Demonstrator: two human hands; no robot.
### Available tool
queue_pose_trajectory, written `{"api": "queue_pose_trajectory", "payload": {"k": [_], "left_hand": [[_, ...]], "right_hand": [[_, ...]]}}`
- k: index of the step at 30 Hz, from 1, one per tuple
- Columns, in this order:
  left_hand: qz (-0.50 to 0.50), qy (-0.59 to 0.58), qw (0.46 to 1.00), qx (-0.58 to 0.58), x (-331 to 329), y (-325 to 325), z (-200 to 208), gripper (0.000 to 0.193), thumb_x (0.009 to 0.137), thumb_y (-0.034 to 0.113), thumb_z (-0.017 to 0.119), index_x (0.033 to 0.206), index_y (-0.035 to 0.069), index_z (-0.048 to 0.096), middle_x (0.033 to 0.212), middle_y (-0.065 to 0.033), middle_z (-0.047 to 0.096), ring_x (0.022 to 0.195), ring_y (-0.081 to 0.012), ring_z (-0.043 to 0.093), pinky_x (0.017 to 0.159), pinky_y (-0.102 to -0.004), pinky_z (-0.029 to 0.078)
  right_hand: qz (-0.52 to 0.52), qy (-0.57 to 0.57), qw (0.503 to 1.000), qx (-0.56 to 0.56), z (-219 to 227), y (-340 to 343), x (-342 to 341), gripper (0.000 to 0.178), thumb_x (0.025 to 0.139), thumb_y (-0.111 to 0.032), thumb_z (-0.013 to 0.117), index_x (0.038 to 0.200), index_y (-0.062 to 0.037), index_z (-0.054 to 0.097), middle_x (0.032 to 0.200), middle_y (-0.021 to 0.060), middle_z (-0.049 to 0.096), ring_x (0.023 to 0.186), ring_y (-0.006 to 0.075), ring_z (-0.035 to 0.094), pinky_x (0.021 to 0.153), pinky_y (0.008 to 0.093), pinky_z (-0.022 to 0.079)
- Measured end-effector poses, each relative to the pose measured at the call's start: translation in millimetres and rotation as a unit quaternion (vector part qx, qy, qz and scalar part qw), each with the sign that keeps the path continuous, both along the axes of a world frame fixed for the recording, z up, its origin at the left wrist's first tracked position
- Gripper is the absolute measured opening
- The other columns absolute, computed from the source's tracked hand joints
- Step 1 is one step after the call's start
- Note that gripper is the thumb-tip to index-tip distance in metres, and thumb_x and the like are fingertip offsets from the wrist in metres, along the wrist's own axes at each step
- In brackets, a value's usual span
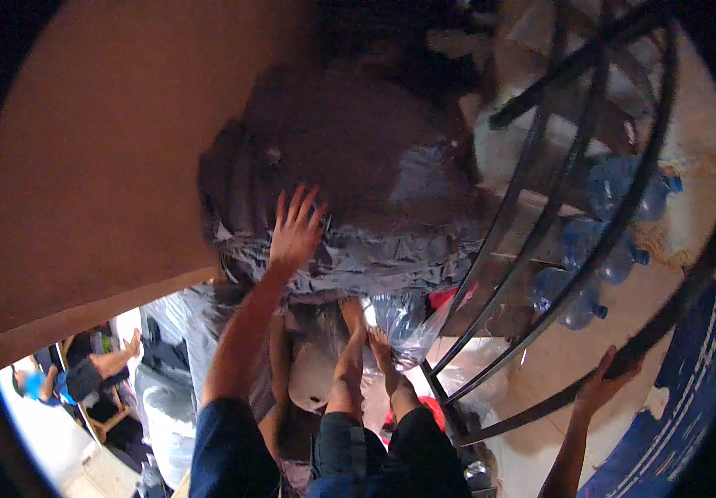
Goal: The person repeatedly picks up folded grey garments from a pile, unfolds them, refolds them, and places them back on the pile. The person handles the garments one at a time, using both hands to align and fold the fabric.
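At the far left, low down, a seated person (84, 378) is by a plain brown wall (101, 166), and next the left hand (296, 232) lies flat, fingers (283, 207) spread wide, gripping nothing, on a huge bundle wrapped in shiny grey plastic (358, 166). Beneath the bundle two other people's hands (366, 332) push up against clear wrap, blocking the gap. Rightward, blue water jugs (615, 191) stand behind a black curved railing (574, 166), whose lower bar the right hand (607, 378) clasps.
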State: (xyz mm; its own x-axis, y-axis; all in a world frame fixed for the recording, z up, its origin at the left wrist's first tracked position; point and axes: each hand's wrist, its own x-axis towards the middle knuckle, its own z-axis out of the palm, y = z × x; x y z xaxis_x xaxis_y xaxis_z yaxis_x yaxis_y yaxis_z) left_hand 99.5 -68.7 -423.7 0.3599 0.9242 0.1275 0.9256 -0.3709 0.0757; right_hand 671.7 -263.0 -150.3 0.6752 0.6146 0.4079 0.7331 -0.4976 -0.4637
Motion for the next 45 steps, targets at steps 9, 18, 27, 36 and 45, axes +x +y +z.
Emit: {"api": "queue_pose_trajectory", "payload": {"k": [9, 18, 27, 36, 45], "left_hand": [[0.145, 0.111, 0.974, -0.132, -31, 119, -21, 0.034, 0.104, 0.036, 0.058, 0.125, 0.013, 0.071, 0.129, -0.009, 0.065, 0.128, -0.0315, 0.057, 0.106, -0.0547, 0.043], [-0.015, -0.005, 0.983, -0.181, -57, 176, -50, 0.027, 0.097, 0.032, 0.071, 0.116, 0.013, 0.074, 0.114, -0.0108, 0.071, 0.112, -0.0344, 0.066, 0.091, -0.0518, 0.057], [-0.062, -0.01, 0.997, -0.045, -63, 190, -40, 0.025, 0.098, 0.021, 0.069, 0.12, 0.009, 0.071, 0.11, -0.0158, 0.074, 0.109, -0.0381, 0.068, 0.091, -0.051, 0.057], [-0.048, -0.01, 0.997, 0.06, -111, 203, -20, 0.026, 0.092, 0.012, 0.065, 0.117, 0.014, 0.072, 0.114, -0.0103, 0.07, 0.114, -0.0296, 0.065, 0.091, -0.0486, 0.054], [-0.059, 0.009, 0.991, -0.117, -100, 191, -27, 0.055, 0.09, 0.055, 0.073, 0.126, 0.012, 0.074, 0.133, -0.0059, 0.066, 0.132, -0.0284, 0.055, 0.11, -0.0536, 0.041]], "right_hand": [[0.423, 0.168, 0.884, -0.109, -134, 140, -223, 0.027, 0.097, -0.009, 0.07, 0.124, -0.009, 0.073, 0.127, 0.0121, 0.07, 0.122, 0.0286, 0.064, 0.107, 0.0411, 0.047], [0.509, 0.088, 0.813, -0.271, -388, 348, -293, 0.054, 0.091, -0.044, 0.082, 0.129, -0.0072, 0.073, 0.119, 0.0172, 0.075, 0.115, 0.0377, 0.07, 0.102, 0.0438, 0.053], [0.521, 0.152, 0.827, -0.147, -312, 399, -260, 0.033, 0.102, -0.021, 0.069, 0.131, -0.006, 0.063, 0.123, 0.0201, 0.07, 0.116, 0.0395, 0.068, 0.101, 0.0403, 0.052], [0.672, -0.06, 0.737, -0.043, -307, 344, -265, 0.023, 0.081, 0.002, 0.072, 0.1, -0.0103, 0.076, 0.113, 0.0145, 0.066, 0.1, 0.036, 0.066, 0.09, 0.0496, 0.052], [0.632, -0.024, 0.756, -0.17, -364, 318, -301, 0.018, 0.088, -0.032, 0.08, 0.092, -0.0141, 0.078, 0.108, 0.007, 0.07, 0.101, 0.0325, 0.066, 0.088, 0.0514, 0.051]]}}
